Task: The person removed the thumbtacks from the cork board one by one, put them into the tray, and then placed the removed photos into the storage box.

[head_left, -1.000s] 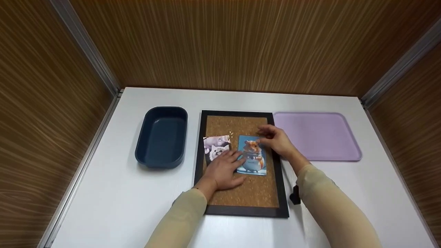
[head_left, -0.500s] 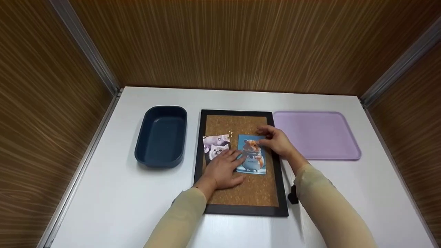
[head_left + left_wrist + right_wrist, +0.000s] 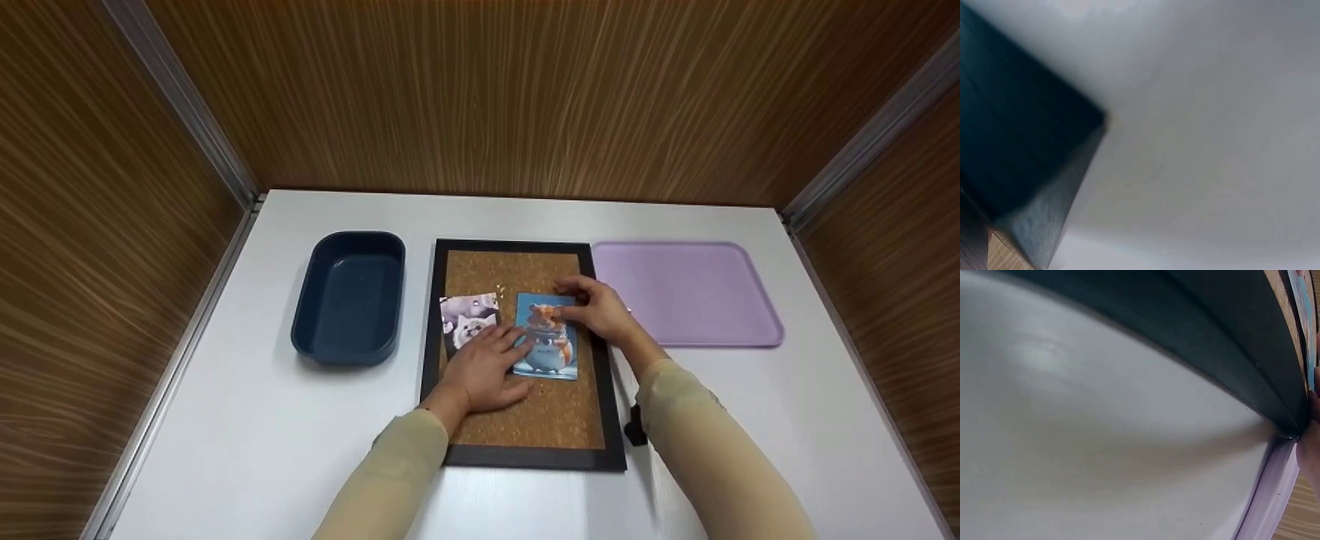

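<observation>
A cork board (image 3: 525, 427) in a black frame lies on the white table, with two picture cards on it. My left hand (image 3: 484, 371) rests spread on the board, covering the lower part of the cat card (image 3: 469, 307); its fingertips reach the left edge of the hamster card (image 3: 547, 360). My right hand (image 3: 600, 307) is at the hamster card's upper right corner. Its thumb touches the card by the hamster's head, while the bent fingers lie near the top edge, apart from the thumb. Whether a pin sits under that thumb, I cannot tell.
Small gold-coloured bits (image 3: 501, 291) sit on the cork between the cards. To the left stands a dark blue bin (image 3: 349, 300); a flat lilac tray (image 3: 697, 300) adjoins the frame on the right. Under the right sleeve shows a small black object (image 3: 635, 427). Wood-grain panels surround the table.
The right thumb has shifted slightly left over the hamster card, and the right forearm has come a little inward. The left hand and both cards keep their places on the board.
</observation>
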The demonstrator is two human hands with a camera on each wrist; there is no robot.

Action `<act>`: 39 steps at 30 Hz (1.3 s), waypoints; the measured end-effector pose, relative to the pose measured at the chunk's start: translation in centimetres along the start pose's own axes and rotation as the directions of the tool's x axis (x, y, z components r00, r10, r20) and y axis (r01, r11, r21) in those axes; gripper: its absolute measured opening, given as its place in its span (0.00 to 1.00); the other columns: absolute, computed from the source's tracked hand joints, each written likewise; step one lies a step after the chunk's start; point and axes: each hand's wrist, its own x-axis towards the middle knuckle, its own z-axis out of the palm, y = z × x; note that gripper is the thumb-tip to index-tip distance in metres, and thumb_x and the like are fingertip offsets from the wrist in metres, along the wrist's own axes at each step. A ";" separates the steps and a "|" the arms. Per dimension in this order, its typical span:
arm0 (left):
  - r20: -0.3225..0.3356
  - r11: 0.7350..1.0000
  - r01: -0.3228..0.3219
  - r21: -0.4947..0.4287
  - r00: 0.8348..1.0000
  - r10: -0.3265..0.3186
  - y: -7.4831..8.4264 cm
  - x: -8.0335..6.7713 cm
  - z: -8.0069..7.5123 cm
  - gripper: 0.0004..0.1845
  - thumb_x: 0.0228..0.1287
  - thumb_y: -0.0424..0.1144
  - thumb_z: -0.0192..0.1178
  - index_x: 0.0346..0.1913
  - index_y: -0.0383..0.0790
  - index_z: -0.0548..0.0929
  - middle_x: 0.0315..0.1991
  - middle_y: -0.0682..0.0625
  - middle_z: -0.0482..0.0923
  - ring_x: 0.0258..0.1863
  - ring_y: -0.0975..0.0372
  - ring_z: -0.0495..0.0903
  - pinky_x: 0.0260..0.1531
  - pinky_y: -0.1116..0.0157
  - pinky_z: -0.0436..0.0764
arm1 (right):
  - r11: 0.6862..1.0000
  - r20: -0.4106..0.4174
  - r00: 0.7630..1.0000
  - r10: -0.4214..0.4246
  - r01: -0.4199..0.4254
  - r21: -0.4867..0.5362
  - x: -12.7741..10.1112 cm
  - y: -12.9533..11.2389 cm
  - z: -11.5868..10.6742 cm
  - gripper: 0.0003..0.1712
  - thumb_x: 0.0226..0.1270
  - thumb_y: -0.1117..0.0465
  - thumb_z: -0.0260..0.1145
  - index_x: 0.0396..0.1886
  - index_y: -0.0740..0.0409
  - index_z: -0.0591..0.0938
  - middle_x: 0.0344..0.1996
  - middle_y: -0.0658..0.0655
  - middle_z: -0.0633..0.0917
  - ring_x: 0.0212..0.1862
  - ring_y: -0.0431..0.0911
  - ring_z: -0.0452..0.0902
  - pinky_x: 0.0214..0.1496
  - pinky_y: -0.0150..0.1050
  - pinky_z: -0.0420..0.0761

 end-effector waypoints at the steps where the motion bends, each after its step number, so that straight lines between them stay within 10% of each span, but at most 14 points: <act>1: 0.001 1.000 0.000 0.004 1.000 0.000 0.0 0.0 0.0 0.41 0.76 0.71 0.45 0.83 0.54 0.66 0.83 0.51 0.61 0.82 0.54 0.57 0.81 0.56 0.54 | 1.000 0.001 1.000 -0.005 0.005 -0.002 0.0 0.0 0.0 0.34 0.66 0.64 0.79 0.70 0.63 0.80 0.64 0.63 0.84 0.64 0.58 0.79 0.66 0.52 0.76; 39: 0.003 1.000 -0.004 0.012 1.000 0.004 0.1 0.2 0.2 0.40 0.76 0.70 0.45 0.83 0.54 0.67 0.82 0.51 0.62 0.82 0.53 0.58 0.81 0.57 0.55 | 0.997 -0.012 1.000 -0.005 0.004 -0.082 0.2 0.5 -0.1 0.32 0.62 0.60 0.82 0.66 0.60 0.83 0.60 0.60 0.86 0.61 0.55 0.79 0.68 0.51 0.75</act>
